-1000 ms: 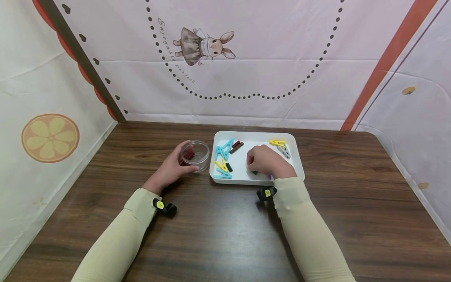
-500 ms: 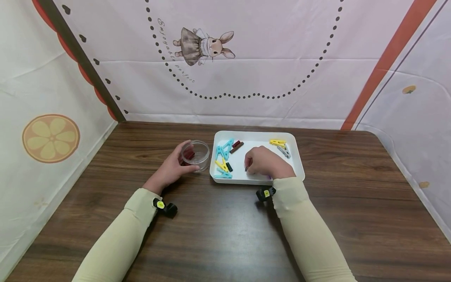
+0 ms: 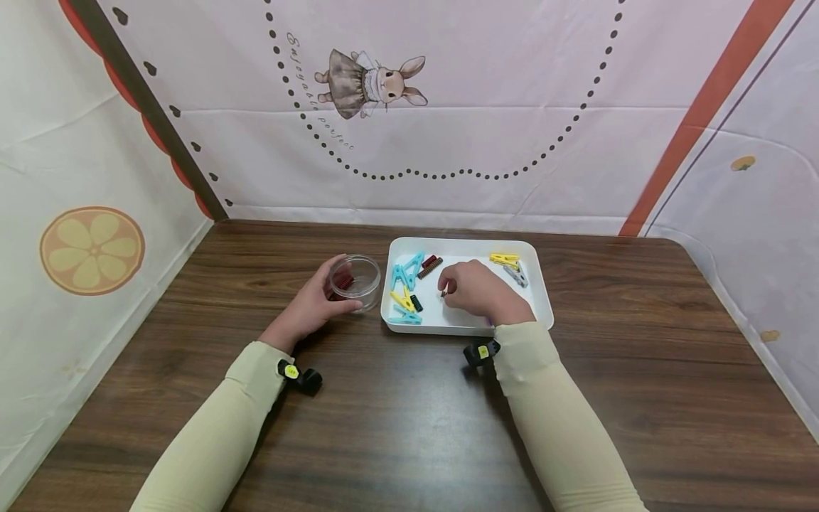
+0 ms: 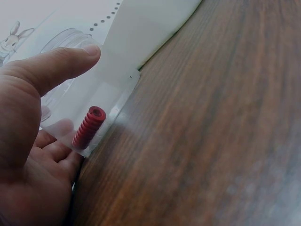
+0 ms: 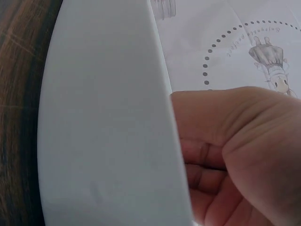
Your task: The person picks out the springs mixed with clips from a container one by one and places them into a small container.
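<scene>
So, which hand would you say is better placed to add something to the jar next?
Probably the right hand: it appears to pinch a small piece over the tray beside the jar. The left hand grips the jar, which it could steady.

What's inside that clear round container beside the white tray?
At least one red spring shows through the clear container. The left hand covers part of one side, so I cannot give an exact count.

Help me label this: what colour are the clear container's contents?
Red; the contents show best in the left wrist view.
</scene>
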Motion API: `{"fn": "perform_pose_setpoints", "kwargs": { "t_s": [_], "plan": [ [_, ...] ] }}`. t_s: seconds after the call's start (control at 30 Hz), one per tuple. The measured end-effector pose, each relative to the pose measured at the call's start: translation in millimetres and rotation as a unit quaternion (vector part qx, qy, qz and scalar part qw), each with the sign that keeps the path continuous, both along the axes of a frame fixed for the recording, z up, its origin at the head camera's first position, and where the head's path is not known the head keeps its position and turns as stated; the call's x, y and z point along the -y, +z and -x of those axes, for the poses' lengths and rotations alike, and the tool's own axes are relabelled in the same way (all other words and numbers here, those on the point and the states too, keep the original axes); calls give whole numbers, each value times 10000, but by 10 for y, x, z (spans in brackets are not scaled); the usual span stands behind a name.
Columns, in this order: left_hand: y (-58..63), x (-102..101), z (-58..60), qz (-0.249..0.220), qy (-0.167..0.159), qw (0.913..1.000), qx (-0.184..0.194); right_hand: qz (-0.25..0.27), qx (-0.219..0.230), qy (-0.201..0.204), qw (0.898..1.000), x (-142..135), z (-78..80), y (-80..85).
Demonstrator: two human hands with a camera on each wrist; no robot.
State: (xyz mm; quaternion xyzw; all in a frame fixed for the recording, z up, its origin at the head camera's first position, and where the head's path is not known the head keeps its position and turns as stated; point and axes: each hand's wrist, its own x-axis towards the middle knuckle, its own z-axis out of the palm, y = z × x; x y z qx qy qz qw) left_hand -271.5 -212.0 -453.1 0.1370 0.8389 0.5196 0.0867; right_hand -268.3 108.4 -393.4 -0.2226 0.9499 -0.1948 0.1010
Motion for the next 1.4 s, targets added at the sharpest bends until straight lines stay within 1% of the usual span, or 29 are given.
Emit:
{"fn": "perform_pose_setpoints", "kwargs": {
  "t_s": [0.17, 0.33, 0.5, 0.87, 1.13, 1.27, 1.4],
  "plan": [
    [-5, 3, 6, -8, -9, 10000, 1, 301, -169, -20, 9994, 29, -9, 21],
    [3, 3, 1, -26, -23, 10000, 3, 544, -525, -105, 9971, 64, -4, 36],
    [1, 5, 4, -82, -17, 10000, 20, 819, -916, -134, 9923, 101, -8, 56],
    [10, 4, -4, -93, 19, 9999, 42, 1183, -1669, 52, 9788, 195, -36, 57],
    [2, 0, -6, -142, -4, 9999, 10, 1533, -1950, 25, 9687, 270, -52, 107],
    [-15, 3, 2, -131, -22, 9999, -5, 1655, -1962, -55, 9665, 311, -45, 125],
    [-10, 0, 6, -111, -13, 9999, -16, 1712, -1998, -49, 9648, 379, -21, 136]
  ]
}}
